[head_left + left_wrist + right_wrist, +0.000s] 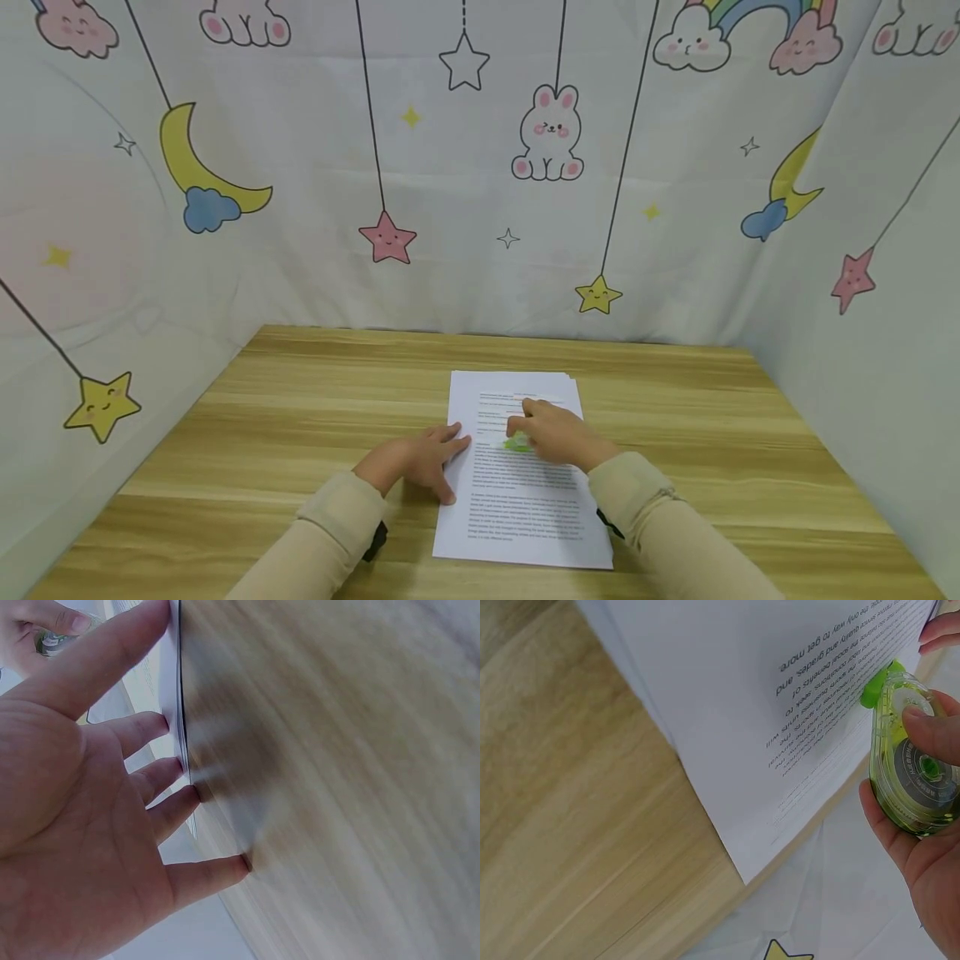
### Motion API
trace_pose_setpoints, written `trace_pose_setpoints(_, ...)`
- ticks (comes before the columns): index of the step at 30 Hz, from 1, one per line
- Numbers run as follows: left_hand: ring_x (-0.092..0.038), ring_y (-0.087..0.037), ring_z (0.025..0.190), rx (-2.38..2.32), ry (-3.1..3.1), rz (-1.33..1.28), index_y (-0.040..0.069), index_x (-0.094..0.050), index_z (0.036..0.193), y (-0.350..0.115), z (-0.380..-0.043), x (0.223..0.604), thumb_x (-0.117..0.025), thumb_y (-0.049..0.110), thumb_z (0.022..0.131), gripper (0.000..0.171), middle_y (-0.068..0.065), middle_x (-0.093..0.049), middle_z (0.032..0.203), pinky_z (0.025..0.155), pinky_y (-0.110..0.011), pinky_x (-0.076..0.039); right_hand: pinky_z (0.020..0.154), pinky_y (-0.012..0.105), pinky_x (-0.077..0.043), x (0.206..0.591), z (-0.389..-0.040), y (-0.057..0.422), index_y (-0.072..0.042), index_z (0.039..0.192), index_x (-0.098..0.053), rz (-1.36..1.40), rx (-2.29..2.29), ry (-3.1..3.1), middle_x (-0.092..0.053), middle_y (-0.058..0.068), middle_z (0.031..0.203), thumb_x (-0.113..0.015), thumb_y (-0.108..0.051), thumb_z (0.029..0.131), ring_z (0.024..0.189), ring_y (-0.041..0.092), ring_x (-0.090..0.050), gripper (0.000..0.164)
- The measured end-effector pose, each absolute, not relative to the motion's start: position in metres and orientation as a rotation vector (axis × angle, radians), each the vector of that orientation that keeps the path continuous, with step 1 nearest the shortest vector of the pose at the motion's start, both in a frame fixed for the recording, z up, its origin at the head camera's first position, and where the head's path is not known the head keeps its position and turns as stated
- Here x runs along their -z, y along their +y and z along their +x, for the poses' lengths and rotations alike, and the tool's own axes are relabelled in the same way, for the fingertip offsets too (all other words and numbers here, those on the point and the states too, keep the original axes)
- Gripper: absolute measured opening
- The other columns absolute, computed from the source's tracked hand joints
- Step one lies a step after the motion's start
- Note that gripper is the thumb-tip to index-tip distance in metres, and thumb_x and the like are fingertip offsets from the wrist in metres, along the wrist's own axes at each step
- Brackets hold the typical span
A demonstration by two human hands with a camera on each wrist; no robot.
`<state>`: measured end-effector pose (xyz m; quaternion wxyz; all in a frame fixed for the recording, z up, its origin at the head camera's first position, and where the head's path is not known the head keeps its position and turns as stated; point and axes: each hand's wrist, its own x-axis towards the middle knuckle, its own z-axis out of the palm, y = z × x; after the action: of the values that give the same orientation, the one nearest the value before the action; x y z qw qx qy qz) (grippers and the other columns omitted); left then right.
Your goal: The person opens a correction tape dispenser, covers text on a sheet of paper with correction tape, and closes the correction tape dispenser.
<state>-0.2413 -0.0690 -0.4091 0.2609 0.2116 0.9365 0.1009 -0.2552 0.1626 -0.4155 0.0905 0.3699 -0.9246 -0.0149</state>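
A stack of printed paper sheets lies on the wooden table in front of me. My left hand is spread out at the stack's left edge; in the left wrist view its fingers are straight, their tips on the paper edge and the table. With my right hand I grip a see-through green correction tape between thumb and fingers. Its bright green tip is at the printed text, around the middle of the page. Whether the tip touches the sheet I cannot tell.
The wooden table extends around the paper on all sides. Behind it and along both sides hangs a white cloth printed with stars, moons and rabbits.
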Motion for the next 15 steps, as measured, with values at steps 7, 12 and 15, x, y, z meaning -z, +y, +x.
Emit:
trace_pose_setpoints(7, -0.012, -0.026, 0.143, -0.292, 2.534, 0.547, 0.022, -0.028, 0.146, -0.068, -0.240, 0.409, -0.075, 0.034, 0.074, 0.087, -0.001, -0.014, 0.155, 0.111, -0.051, -0.020, 0.058, 0.022, -0.037, 0.416, -0.255, 0.171, -0.023, 0.095, -0.063, 1.111, 0.031, -2.754, -0.050, -0.001, 0.081, -0.065, -0.004, 0.081, 0.067, 0.012, -0.044, 0.024)
trace_pose_setpoints(12, -0.013, -0.025, 0.143, -0.288, 2.537, 0.548, 0.021, -0.028, 0.146, -0.069, -0.240, 0.409, -0.076, 0.033, 0.074, 0.087, -0.002, -0.014, 0.155, 0.111, -0.050, -0.020, 0.058, 0.021, -0.036, 0.417, -0.254, 0.179, -0.022, 0.095, -0.064, 1.108, 0.041, -2.758, -0.049, -0.001, 0.080, -0.064, -0.003, 0.081, 0.067, 0.012, -0.045, 0.024)
trace_pose_setpoints(15, -0.012, -0.026, 0.143, -0.291, 2.535, 0.552, 0.021, -0.028, 0.146, -0.069, -0.239, 0.408, -0.075, 0.033, 0.074, 0.087, -0.002, -0.014, 0.155, 0.111, -0.050, -0.019, 0.056, 0.021, -0.036, 0.417, -0.253, 0.183, -0.022, 0.095, -0.064, 1.125, 0.028, -2.741, -0.049, -0.001, 0.079, -0.064, -0.002, 0.081, 0.069, 0.014, -0.047, 0.024)
